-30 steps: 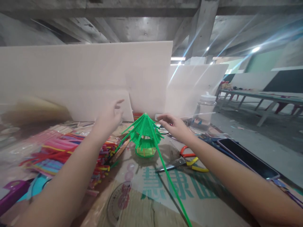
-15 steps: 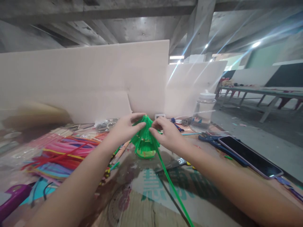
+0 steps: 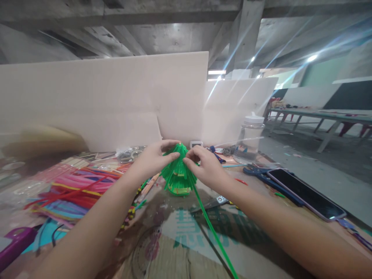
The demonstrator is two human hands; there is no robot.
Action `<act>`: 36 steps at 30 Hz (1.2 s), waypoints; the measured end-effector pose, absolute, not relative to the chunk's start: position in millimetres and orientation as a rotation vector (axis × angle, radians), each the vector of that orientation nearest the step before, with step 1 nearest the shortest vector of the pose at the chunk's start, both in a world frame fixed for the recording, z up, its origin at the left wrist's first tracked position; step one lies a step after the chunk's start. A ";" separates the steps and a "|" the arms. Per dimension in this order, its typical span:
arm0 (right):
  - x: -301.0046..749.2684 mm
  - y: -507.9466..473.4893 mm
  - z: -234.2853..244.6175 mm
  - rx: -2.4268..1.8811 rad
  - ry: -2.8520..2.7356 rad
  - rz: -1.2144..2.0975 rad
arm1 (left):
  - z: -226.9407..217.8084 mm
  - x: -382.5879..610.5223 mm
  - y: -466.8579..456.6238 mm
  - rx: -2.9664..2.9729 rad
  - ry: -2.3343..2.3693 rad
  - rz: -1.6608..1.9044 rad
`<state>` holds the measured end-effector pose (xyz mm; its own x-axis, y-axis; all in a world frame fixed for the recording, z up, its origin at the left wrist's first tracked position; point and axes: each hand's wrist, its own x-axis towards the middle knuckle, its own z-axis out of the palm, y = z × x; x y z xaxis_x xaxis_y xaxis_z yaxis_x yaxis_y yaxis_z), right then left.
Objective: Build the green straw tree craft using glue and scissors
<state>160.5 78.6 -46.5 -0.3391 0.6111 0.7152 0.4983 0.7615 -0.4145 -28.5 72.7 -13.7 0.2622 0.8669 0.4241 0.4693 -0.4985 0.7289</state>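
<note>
A small tiered tree (image 3: pixel 179 167) of green pipe cleaners stands upright in the middle of the table, with a paler base. My left hand (image 3: pixel 154 159) is closed around its upper left side, thumb against the front and fingers behind the tip. From the right, my right hand (image 3: pixel 207 162) pinches a long green pipe cleaner (image 3: pixel 214 229) against the tree's upper part. That strand's free end slopes down toward me and out of the frame. The exact spot where it meets the tree is hidden by my right fingers.
Scissors (image 3: pixel 213 203) lie just right of the tree, partly under my right forearm. Colourful pipe cleaners (image 3: pixel 84 186) are heaped at left, near a purple glue gun (image 3: pixel 19 242). Pliers (image 3: pixel 257 172), a phone (image 3: pixel 306 193) and a water bottle (image 3: pixel 249 137) are at right. A white board (image 3: pixel 116 97) stands behind.
Both hands keep nearly the same hold on the tree and strand. The view has shifted very slightly; nothing else has visibly moved.
</note>
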 end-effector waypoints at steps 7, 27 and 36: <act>163.0 74.2 -40.8 -0.840 -1.968 0.170 | -13.6 -28.6 73.3 2.061 1.206 1.162; 169.0 82.0 -44.7 -0.621 -1.892 -0.081 | -7.4 -19.1 62.1 2.071 1.268 1.243; 174.4 86.3 -34.7 -0.737 -1.530 0.415 | -11.8 -21.1 67.7 2.057 1.153 1.180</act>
<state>174.4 86.3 -34.7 0.0328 0.6677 0.7437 0.2009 0.7245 -0.6593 -21.1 67.7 -11.8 0.2657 0.8562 0.4431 0.4232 -0.5166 0.7444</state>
